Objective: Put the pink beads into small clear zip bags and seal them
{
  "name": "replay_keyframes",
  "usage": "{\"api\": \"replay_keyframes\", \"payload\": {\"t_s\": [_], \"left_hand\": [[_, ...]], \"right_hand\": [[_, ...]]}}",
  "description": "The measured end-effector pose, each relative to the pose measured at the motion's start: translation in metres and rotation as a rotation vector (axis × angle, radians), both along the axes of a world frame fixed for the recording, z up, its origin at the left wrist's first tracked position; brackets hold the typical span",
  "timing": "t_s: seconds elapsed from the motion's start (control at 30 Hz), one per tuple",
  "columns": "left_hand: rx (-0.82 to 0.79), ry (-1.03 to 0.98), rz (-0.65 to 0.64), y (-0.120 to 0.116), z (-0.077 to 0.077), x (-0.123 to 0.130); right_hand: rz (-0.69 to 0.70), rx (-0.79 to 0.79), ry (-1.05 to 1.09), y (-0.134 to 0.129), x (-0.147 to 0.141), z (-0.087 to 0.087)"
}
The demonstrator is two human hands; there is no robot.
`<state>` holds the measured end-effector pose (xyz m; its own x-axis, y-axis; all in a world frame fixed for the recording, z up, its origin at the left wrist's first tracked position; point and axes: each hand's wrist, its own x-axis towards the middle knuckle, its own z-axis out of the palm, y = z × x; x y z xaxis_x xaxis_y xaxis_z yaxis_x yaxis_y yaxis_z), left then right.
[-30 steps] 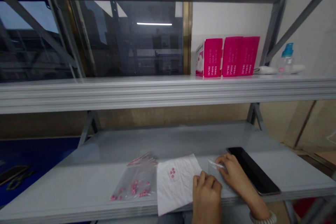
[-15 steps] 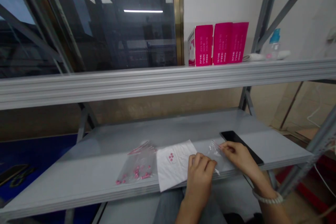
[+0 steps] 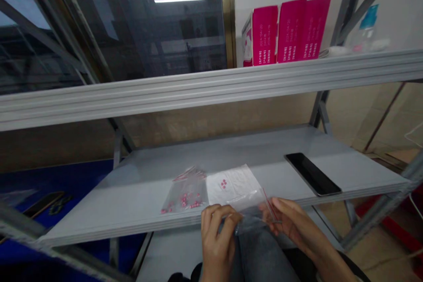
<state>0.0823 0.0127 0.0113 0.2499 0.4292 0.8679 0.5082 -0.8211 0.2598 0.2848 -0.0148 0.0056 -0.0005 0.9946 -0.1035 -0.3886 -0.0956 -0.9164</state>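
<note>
Between my two hands, at the shelf's front edge, a clear zip-lock bag (image 3: 251, 220) with a red seal line is stretched out. The fingers of my left hand (image 3: 218, 233) are closed on its left end. My right hand (image 3: 294, 222) grips the sealed end, the red line running beside its fingers. I cannot make out anything inside this bag. Just behind it lies a white paper sheet (image 3: 243, 178) with several small pink pieces (image 3: 224, 183) on it. To the left, another clear zip-lock bag (image 3: 175, 189) lies flat, holding several pink pieces (image 3: 190, 202).
A dark phone (image 3: 312, 174) lies on the grey lower shelf (image 3: 158, 158), right of my hands. Above, the upper shelf (image 3: 148, 94) carries pink boxes (image 3: 291, 31) and a blue-topped spray bottle (image 3: 366, 31). Another phone (image 3: 42, 205) lies on the blue surface at the left.
Both hands have moved the bag left and toward me, over my lap. It is now stretched between them, and my right hand is off the phone's edge. The view has shifted.
</note>
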Motion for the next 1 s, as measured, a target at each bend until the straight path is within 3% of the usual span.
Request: {"api": "replay_keyframes", "payload": {"t_s": [0.13, 0.23, 0.4, 0.5, 0.6, 0.8, 0.9, 1.0], "left_hand": [[-0.035, 0.040, 0.006, -0.003, -0.008, -0.017], [-0.065, 0.031, -0.006, -0.005, -0.010, -0.029], [-0.165, -0.011, -0.061, -0.012, 0.003, -0.043], [-0.247, -0.142, -0.016, -0.022, 0.013, -0.044], [-0.431, -0.250, -0.024, -0.033, 0.012, -0.033], [-0.925, -0.308, -0.272, -0.037, -0.012, -0.008], [-1.035, -0.295, -0.284, -0.034, -0.015, -0.005], [-1.047, -0.252, -0.208, -0.032, -0.011, -0.005]], "right_hand": [[-0.032, 0.034, -0.138, -0.007, -0.007, -0.004], [0.019, 0.022, -0.186, -0.013, -0.008, -0.001], [0.043, -0.017, -0.181, -0.023, -0.016, 0.003], [0.097, -0.023, -0.127, -0.028, -0.027, 0.002], [0.146, -0.016, -0.040, -0.031, -0.044, 0.005], [0.350, -0.046, -0.049, -0.029, -0.073, 0.015], [0.372, -0.079, -0.067, -0.026, -0.075, 0.009], [0.312, -0.133, -0.044, -0.022, -0.077, -0.002]]}}
